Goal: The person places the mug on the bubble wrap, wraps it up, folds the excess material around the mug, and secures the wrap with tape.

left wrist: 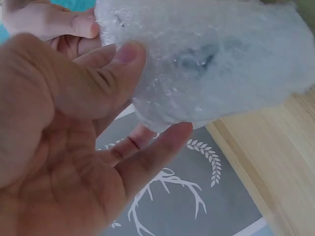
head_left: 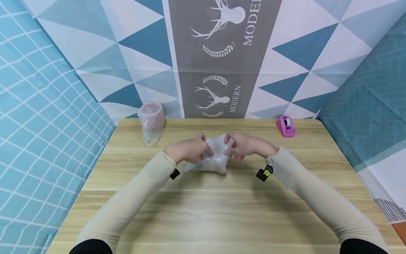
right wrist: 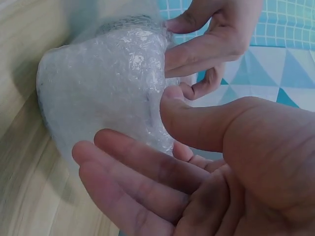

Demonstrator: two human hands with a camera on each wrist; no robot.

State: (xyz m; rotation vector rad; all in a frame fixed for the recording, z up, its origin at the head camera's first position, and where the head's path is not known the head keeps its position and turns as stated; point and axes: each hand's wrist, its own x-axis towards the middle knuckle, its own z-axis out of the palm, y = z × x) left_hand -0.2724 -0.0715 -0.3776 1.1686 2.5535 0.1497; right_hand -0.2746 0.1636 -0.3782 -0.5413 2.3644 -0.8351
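A crumpled, clear bubble-wrap bag [head_left: 207, 164] sits on the wooden table between both hands, its upper part gathered into a hollow. At its left rim my left hand [head_left: 192, 149] grips the film; in the left wrist view the thumb [left wrist: 129, 54] presses on the wrap and other fingers touch its lower edge. Opposite, my right hand [head_left: 244, 144] pinches the right rim, thumb [right wrist: 172, 101] on the edge and several fingers extended alongside the bag. A dark patch shows through the film in the left wrist view; what it is cannot be made out.
Toward the back left of the table [head_left: 203, 218] stands a pinkish, tube-shaped bubble-wrap roll [head_left: 151, 121]. A pink tape dispenser [head_left: 286, 127] with a roll of tape is near the back right edge. Patterned cloth [head_left: 212, 70] hangs behind the table.
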